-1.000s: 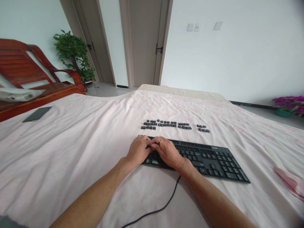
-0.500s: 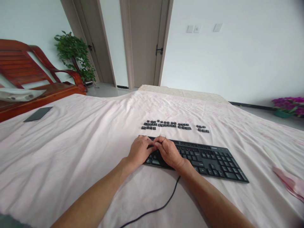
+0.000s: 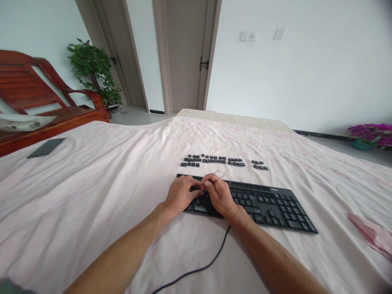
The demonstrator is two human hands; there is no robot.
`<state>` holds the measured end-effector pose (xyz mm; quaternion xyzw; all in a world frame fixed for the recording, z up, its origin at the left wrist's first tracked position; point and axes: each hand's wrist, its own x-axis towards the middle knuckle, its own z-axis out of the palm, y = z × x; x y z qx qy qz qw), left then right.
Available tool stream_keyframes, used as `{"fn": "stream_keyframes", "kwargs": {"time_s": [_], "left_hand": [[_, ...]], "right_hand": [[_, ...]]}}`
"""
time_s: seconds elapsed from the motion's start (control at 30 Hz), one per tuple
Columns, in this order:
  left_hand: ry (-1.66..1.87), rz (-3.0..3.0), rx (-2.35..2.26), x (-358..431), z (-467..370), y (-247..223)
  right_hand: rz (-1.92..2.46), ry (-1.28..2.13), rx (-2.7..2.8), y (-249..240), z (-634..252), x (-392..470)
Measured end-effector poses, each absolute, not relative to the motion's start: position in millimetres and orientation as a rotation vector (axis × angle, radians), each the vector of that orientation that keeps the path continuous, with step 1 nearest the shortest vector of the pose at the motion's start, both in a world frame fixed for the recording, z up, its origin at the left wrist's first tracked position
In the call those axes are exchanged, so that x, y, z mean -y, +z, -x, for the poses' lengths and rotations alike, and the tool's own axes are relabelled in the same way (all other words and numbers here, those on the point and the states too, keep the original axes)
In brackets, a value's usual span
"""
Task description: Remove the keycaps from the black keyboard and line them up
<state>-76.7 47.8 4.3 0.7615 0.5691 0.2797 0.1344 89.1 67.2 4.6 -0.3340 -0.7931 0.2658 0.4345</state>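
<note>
A black keyboard [image 3: 266, 209] lies at a slant on the bed, several of its upper-row keys bare of caps. My right hand [image 3: 219, 196] is closed over its left part and pinches a thin wire keycap puller [image 3: 219, 174], whose loop sticks up beyond the fingers. My left hand [image 3: 182, 191] rests on the keyboard's left end, thumb and forefinger brought together against the right fingertips. Whatever is between those left fingers is too small to make out. Behind the keyboard, loose black keycaps [image 3: 214, 161] lie in rows, with a smaller group [image 3: 259, 167] to the right.
A black cable [image 3: 203, 268] runs from the keyboard toward me across the pink sheet [image 3: 131, 171]. A dark phone [image 3: 46, 148] lies at the far left, and a pink cloth [image 3: 372, 234] at the right. Beyond are a wooden bench [image 3: 39, 94] and a potted plant [image 3: 93, 69].
My right hand has turned and lifted slightly, so the puller's wire loop now shows more, tilted to the right. My left hand stays nearly in place. The view has shifted slightly.
</note>
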Motion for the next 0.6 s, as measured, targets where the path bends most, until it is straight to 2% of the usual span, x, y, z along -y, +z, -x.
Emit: {"fn": "stream_keyframes", "kwargs": {"time_s": [0.6], "left_hand": [[0.778, -1.86, -1.722, -60, 70, 9]], "right_hand": [[0.946, 0.737, 1.598, 5, -87, -73]]}}
